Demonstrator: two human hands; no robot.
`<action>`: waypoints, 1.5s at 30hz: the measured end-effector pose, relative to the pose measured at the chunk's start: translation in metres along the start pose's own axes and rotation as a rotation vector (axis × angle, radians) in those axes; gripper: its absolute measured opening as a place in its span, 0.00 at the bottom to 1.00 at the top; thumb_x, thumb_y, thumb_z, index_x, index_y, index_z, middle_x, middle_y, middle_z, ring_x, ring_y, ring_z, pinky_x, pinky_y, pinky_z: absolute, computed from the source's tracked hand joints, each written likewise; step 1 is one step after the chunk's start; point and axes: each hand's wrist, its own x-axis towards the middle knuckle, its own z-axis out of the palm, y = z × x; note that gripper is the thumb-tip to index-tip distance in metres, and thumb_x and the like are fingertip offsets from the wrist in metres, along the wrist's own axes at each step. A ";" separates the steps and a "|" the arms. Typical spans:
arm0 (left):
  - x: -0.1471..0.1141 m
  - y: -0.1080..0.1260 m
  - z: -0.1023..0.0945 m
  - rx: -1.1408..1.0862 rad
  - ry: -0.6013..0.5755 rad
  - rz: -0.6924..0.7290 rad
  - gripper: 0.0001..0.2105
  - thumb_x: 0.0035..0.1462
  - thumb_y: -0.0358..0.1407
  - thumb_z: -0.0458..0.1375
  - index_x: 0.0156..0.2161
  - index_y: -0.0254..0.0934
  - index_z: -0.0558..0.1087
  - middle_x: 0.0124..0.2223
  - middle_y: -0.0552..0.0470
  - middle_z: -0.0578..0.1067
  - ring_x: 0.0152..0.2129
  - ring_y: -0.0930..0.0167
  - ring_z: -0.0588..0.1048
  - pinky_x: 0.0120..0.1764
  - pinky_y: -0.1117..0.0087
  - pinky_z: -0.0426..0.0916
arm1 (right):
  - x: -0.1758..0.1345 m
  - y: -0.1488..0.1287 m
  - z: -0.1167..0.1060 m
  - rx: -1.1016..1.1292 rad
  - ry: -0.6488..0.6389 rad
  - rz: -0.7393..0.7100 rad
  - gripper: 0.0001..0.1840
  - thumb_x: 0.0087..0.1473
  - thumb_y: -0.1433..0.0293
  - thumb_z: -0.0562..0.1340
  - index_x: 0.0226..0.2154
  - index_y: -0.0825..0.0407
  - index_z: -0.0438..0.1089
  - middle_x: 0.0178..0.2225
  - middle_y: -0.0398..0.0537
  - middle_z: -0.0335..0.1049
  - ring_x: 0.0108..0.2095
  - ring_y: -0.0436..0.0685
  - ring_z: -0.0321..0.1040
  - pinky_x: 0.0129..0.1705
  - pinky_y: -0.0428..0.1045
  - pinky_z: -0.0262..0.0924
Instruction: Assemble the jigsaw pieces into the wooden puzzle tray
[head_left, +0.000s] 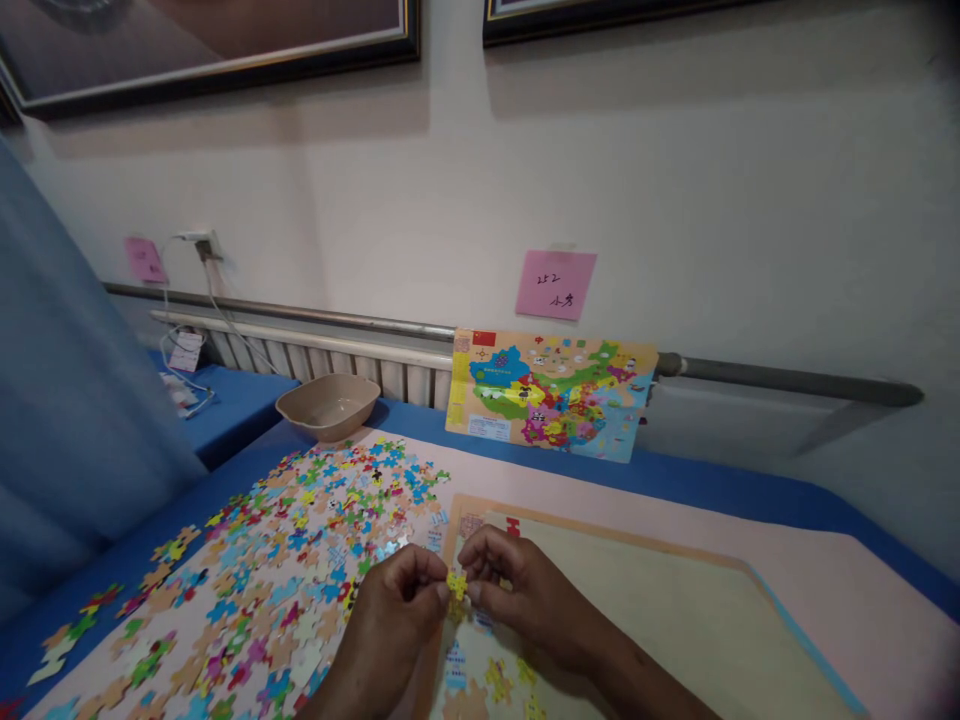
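Between my two hands is a small yellow jigsaw puzzle piece [457,584]. My left hand [401,605] pinches it from the left with thumb and forefinger. From the right, the thumb and fingertips of my right hand [517,585] close on it too. Both hands are over the left edge of a puzzle board [637,610], which has a peach border and a pale inside. A red piece [513,526] lies by its top border. Several yellow pieces [498,678] and a peach piece [466,702] lie at its lower left, just below my hands.
Many loose, colourful puzzle pieces [300,560] spread over the pink sheet left of the board. A beige basin [330,408] stands behind them. A printed map picture [555,395] leans against the wall rail [787,380]. A blue curtain [82,400] hangs at the left.
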 end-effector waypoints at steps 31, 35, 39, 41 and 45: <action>0.005 -0.017 -0.002 -0.006 0.008 0.015 0.06 0.50 0.34 0.67 0.32 0.36 0.75 0.27 0.57 0.71 0.24 0.75 0.64 0.27 0.76 0.56 | 0.000 0.000 0.000 -0.010 0.004 -0.007 0.09 0.48 0.70 0.62 0.36 0.50 0.70 0.31 0.40 0.68 0.32 0.51 0.62 0.36 0.48 0.57; 0.004 -0.016 -0.002 -0.026 0.003 0.005 0.06 0.51 0.35 0.67 0.33 0.36 0.75 0.27 0.57 0.71 0.24 0.75 0.64 0.27 0.76 0.56 | 0.000 -0.002 0.000 -0.039 0.006 0.011 0.09 0.49 0.70 0.62 0.36 0.50 0.70 0.32 0.40 0.68 0.32 0.52 0.62 0.35 0.48 0.57; 0.002 -0.010 0.000 -0.014 0.016 -0.003 0.07 0.49 0.36 0.67 0.32 0.36 0.75 0.27 0.58 0.70 0.23 0.76 0.63 0.26 0.76 0.56 | 0.000 -0.002 -0.001 -0.064 -0.006 0.003 0.08 0.50 0.69 0.62 0.36 0.50 0.71 0.32 0.41 0.69 0.32 0.52 0.63 0.36 0.48 0.57; 0.001 -0.006 0.001 0.000 0.031 -0.003 0.07 0.48 0.36 0.67 0.31 0.36 0.75 0.26 0.57 0.70 0.23 0.75 0.63 0.26 0.76 0.56 | 0.000 0.001 -0.001 -0.074 0.009 -0.009 0.08 0.49 0.70 0.62 0.36 0.50 0.71 0.31 0.40 0.69 0.32 0.52 0.63 0.36 0.48 0.57; 0.002 -0.002 0.002 0.003 0.034 -0.019 0.09 0.45 0.38 0.68 0.30 0.36 0.76 0.26 0.56 0.71 0.23 0.74 0.65 0.27 0.75 0.57 | 0.001 0.004 -0.001 -0.085 0.034 -0.010 0.09 0.48 0.71 0.62 0.35 0.50 0.71 0.31 0.40 0.69 0.32 0.52 0.63 0.36 0.47 0.57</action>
